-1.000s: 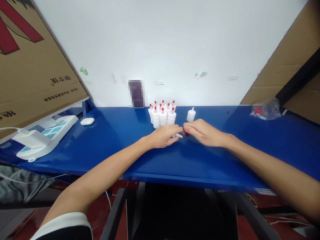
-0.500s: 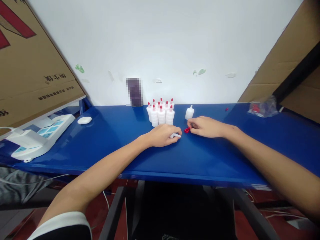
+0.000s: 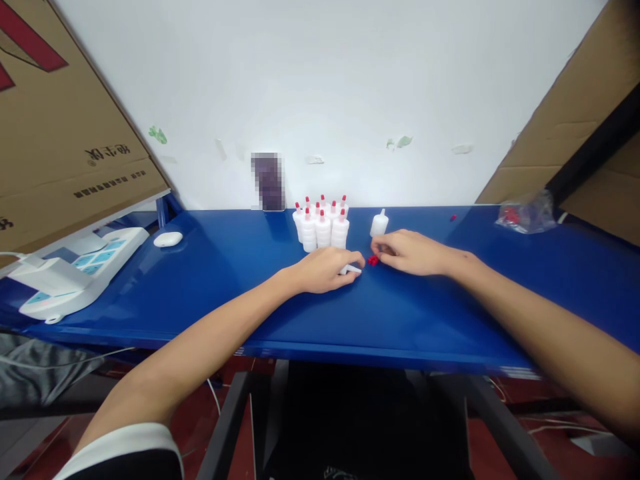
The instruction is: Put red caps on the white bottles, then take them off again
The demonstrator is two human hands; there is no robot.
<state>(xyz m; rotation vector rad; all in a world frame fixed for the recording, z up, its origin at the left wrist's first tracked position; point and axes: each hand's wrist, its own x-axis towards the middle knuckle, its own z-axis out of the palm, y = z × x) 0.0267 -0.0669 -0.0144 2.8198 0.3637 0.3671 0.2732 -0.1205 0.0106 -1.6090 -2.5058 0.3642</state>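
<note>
My left hand (image 3: 326, 269) rests low over the table, its fingers wrapped round a white squeeze bottle (image 3: 351, 269). The bottle lies tilted with its bare nozzle pointing right; its body is mostly hidden by the hand. My right hand (image 3: 407, 252) has its fingers drawn together at a small pile of red caps (image 3: 373, 261). What lies between those fingertips is too small to make out. Just behind the right hand an uncapped white bottle (image 3: 379, 224) stands upright. Behind the left hand stands a tight group of white bottles (image 3: 323, 233) with red caps on their nozzles.
On the blue table (image 3: 210, 293), a white power strip (image 3: 95, 270) and a white case (image 3: 168, 239) lie at left. A pixelated dark object (image 3: 270, 183) leans on the wall. A clear bag of red pieces (image 3: 526, 215) and a single red cap (image 3: 453, 217) are at right.
My right hand has shifted slightly left and its fingers have drawn in at the red caps. My left hand keeps the bottle in nearly the same place.
</note>
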